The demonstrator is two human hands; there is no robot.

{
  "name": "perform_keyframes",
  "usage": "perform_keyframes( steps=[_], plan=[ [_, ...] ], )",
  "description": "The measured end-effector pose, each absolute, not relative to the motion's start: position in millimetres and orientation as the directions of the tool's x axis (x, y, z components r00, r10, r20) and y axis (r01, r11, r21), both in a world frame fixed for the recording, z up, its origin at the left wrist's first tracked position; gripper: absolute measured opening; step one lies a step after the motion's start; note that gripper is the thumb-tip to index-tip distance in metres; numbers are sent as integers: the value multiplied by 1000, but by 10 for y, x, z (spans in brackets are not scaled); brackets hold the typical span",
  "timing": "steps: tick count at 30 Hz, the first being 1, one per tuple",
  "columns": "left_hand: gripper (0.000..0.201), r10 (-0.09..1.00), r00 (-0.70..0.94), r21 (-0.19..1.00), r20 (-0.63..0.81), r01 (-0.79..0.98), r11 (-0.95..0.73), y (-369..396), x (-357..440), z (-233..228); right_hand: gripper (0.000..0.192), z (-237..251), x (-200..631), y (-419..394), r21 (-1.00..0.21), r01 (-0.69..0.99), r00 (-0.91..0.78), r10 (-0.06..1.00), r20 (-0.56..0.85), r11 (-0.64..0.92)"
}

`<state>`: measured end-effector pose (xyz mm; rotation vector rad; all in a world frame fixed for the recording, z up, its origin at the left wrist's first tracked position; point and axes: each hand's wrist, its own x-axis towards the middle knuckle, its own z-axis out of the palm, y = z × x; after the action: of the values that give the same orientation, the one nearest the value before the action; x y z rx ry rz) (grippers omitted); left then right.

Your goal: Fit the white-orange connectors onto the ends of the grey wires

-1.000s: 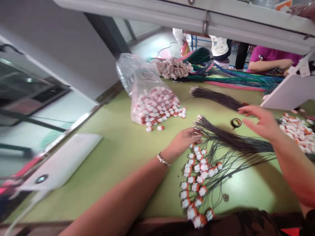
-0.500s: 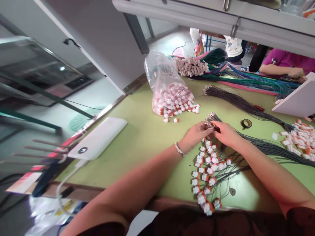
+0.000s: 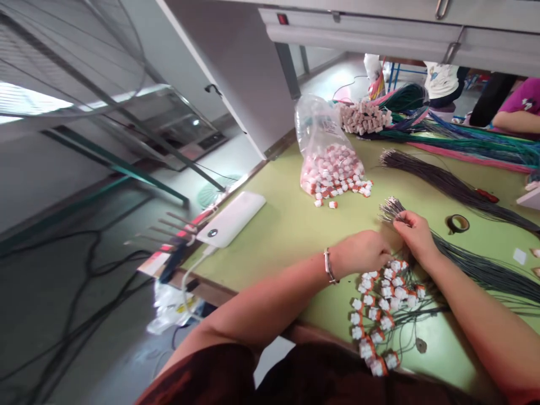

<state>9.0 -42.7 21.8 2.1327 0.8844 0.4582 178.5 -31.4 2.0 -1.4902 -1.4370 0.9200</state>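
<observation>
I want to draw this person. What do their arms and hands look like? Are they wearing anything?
Both forearms are bare, with no gloves on either hand. The left hand has a thin silver bracelet at the wrist. The right hand shows no jewellery.

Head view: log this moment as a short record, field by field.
Surface: green table
Left hand: curled beside the wired connectors
Right hand: pinching the tip end of the dark wire bundle
Behind: clear bag of connectors, some spilled out
Right of hands: tape roll
Table edge: white power bank
Far side: another person's sleeve
</observation>
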Motion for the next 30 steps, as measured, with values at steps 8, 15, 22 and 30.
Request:
perform_keyframes(
  steps=[8,15,22,30],
  plan=[
    [22,990,103,441,100,887,-137,201,-620,388,17,24,1749,-327,-904,428,65,997,32,1],
    [20,963,271,403,10,880,-252,322,-621,189,12,59,1742,-341,-919,395,80,996,46,11],
    [19,960,280,897,-1,424,-123,152,-270,69,15,78,1735,-342,-949,315,127,991,30,-12],
    [19,838,428,818,-339,-306,487,-83,-1,24,16,73,1746,-352,-949,316,104,994,40,6]
  ],
)
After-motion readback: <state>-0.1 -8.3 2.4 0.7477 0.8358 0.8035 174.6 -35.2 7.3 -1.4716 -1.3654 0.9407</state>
